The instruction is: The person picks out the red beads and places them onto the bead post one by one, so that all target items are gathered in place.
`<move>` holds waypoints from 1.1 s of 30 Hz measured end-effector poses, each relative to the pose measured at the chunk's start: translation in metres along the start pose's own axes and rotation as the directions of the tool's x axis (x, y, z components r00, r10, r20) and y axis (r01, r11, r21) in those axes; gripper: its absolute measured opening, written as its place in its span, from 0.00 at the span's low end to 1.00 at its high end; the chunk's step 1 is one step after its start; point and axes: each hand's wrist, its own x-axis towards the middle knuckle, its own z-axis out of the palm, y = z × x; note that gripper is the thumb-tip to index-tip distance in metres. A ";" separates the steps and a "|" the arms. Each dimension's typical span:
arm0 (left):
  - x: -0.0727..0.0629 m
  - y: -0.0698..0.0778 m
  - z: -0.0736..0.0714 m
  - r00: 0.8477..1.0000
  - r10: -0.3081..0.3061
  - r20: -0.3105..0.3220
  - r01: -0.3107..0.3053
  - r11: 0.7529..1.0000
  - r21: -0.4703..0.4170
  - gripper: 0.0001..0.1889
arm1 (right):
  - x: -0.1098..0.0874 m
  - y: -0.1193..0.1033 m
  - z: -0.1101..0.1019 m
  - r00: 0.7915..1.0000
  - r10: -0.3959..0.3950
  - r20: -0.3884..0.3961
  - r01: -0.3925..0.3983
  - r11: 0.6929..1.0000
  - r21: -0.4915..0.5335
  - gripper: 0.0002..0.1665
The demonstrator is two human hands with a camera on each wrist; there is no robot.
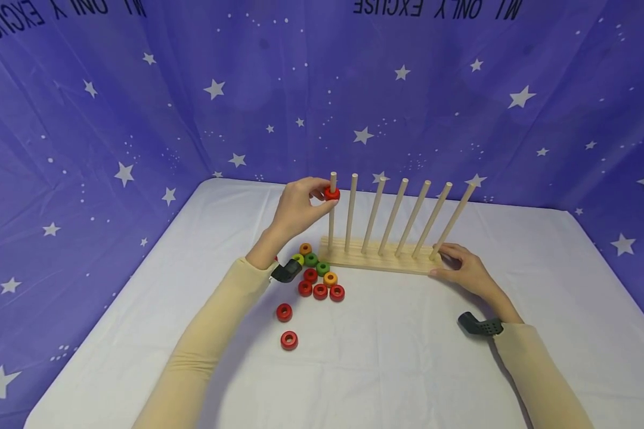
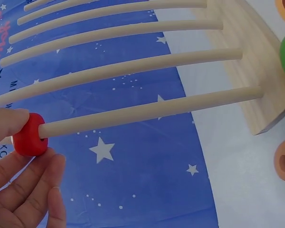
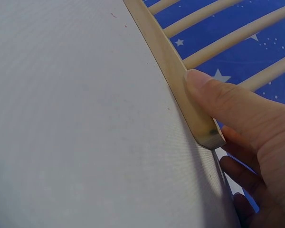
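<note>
My left hand [image 1: 299, 207] pinches a red wooden ring [image 1: 332, 193] between thumb and fingers. The ring is threaded on the upper part of the leftmost peg, whose tip pokes out above it; in the left wrist view the peg [image 2: 152, 109] runs through the red ring [image 2: 30, 135]. Several upright pegs rise from the wooden base [image 1: 378, 261] of the peg rack, and the other pegs are bare. At the base's right end my right hand [image 1: 464, 271] grips it, thumb [image 3: 202, 85] on the front edge and fingers round behind, partly hidden.
Left of the base lie loose rings: several red ones [image 1: 320, 291], green ones [image 1: 323, 269], orange ones [image 1: 330, 279] and a yellow one [image 1: 298, 259] partly behind the left wrist camera [image 1: 287, 271]. A white cloth [image 1: 386, 357] covers the table. Behind hangs a blue starry curtain [image 1: 311, 89].
</note>
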 end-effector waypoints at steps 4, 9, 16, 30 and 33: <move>-0.002 -0.003 0.001 1.000 0.007 -0.011 -0.008 1.000 -0.010 0.13 | 0.000 -0.001 0.000 1.000 0.000 0.001 0.000 1.000 -0.005 0.42; -0.006 -0.005 0.003 1.000 -0.024 0.013 0.024 1.000 -0.009 0.14 | 0.000 0.000 0.000 1.000 0.001 0.006 -0.001 1.000 -0.005 0.42; -0.010 -0.013 0.010 0.996 -0.061 0.066 0.062 0.998 -0.008 0.14 | 0.000 0.001 0.001 1.000 -0.002 0.005 0.002 1.000 0.004 0.42; -0.023 -0.027 0.025 0.978 -0.129 0.163 0.125 0.992 0.033 0.12 | -0.001 0.005 0.001 1.000 -0.027 -0.004 0.027 1.000 0.003 0.41; -0.023 -0.028 0.027 0.972 -0.135 0.191 0.124 0.990 0.066 0.12 | -0.001 0.004 0.000 1.000 -0.026 -0.004 0.026 1.000 0.001 0.41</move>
